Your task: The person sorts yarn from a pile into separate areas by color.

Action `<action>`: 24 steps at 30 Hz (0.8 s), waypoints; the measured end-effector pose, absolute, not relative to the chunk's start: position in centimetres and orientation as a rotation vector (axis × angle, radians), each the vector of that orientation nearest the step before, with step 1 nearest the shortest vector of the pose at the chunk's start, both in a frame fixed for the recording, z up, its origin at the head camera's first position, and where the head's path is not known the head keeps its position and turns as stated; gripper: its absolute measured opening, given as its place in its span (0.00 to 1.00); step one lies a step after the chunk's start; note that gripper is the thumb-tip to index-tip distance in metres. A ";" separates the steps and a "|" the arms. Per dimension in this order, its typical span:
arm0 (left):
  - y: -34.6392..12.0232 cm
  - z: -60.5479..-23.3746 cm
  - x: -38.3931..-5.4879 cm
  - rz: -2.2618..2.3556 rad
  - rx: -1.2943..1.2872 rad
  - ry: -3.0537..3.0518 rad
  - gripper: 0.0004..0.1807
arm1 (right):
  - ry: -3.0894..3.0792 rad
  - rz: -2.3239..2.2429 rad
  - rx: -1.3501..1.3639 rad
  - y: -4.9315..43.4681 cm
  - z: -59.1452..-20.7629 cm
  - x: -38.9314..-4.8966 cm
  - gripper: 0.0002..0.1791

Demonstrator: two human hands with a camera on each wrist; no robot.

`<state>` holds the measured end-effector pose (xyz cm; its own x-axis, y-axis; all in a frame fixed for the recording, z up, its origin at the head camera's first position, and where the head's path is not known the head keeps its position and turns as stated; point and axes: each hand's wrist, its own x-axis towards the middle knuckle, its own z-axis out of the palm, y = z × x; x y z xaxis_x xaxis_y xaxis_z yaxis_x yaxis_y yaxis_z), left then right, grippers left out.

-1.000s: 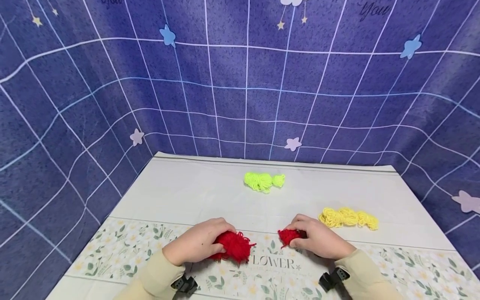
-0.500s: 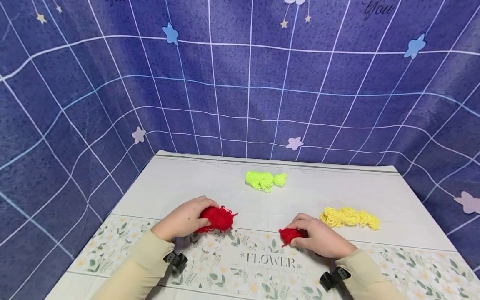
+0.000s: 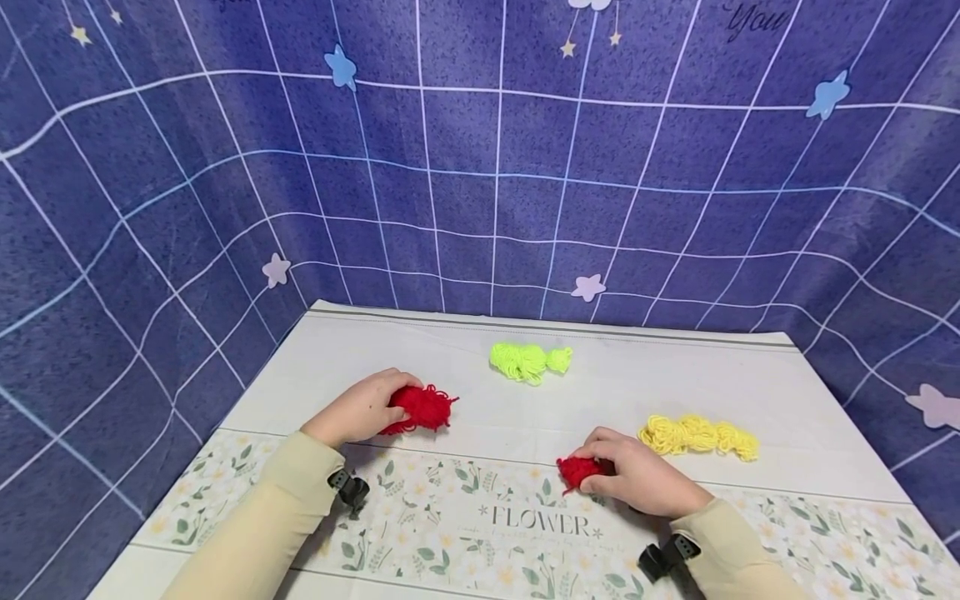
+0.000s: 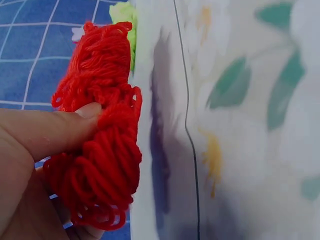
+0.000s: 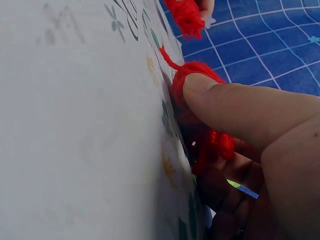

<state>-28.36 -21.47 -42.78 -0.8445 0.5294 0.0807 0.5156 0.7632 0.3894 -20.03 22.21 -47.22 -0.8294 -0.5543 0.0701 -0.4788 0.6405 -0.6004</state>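
Observation:
My left hand (image 3: 363, 407) grips a bundled skein of red yarn (image 3: 427, 407) over the left part of the table. In the left wrist view the thumb presses across the middle of this looped skein (image 4: 112, 150), which is held off the tablecloth with its shadow beside it. My right hand (image 3: 641, 475) pinches a smaller bunch of red yarn (image 3: 576, 472) low over the cloth, right of the printed word. Its thumb lies on top of the bunch (image 5: 220, 145) in the right wrist view, and the curled fingers hide much of it.
A neon green yarn skein (image 3: 521, 362) lies at the back middle of the table. Just beyond my right hand rests a yellow yarn skein (image 3: 697, 436). The white tablecloth (image 3: 450, 333) has a flowered band, and a blue gridded curtain (image 3: 465, 208) surrounds the back and sides.
My left hand has carried the red yarn skein away from me and to the left, off the flowered band. The right hand has stayed in place with its red yarn.

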 end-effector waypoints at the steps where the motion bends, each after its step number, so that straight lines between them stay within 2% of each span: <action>1: -21.5 -42.8 -28.6 0.626 0.857 2.920 0.22 | 2.736 -0.950 -0.873 22.2 -47.2 -20.0 0.14; 24: -23.9 -44.0 -31.0 0.604 0.827 2.877 0.23 | 2.722 -0.979 -0.872 22.1 -47.2 -20.0 0.14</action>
